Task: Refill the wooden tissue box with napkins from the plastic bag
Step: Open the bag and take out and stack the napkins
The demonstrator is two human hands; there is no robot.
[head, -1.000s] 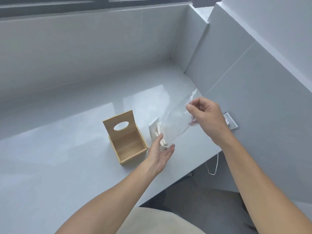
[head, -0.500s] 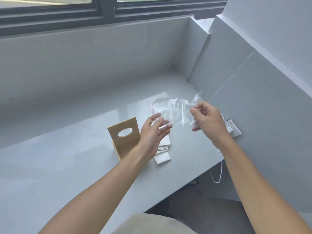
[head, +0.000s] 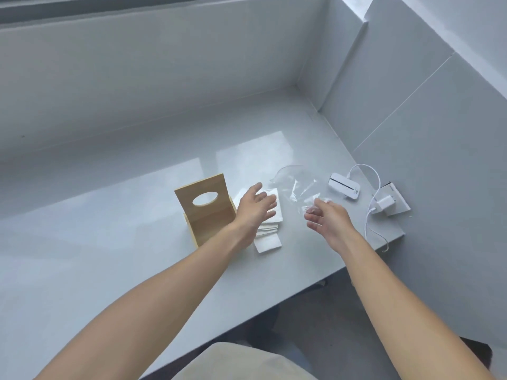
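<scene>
The wooden tissue box point(head: 204, 208) stands open on the grey counter, its lid with an oval hole raised upright. A loose stack of white napkins point(head: 270, 234) lies just to its right. My left hand point(head: 253, 208) hovers over the napkins with fingers spread, holding nothing. The clear plastic bag point(head: 296, 185) lies crumpled and empty on the counter to the right of the napkins. My right hand point(head: 326, 222) is open at the bag's near edge, fingertips touching or just off the plastic.
A small white device point(head: 344, 189) with a white cable point(head: 370, 223) and a plug at a wall socket point(head: 392, 202) sit at the right. Grey walls close the back and right. The counter's front edge point(head: 301, 290) runs diagonally below my arms.
The right hand has lowered the bag to the counter and let go of it. The left hand has dropped from the bag to over the napkin stack.
</scene>
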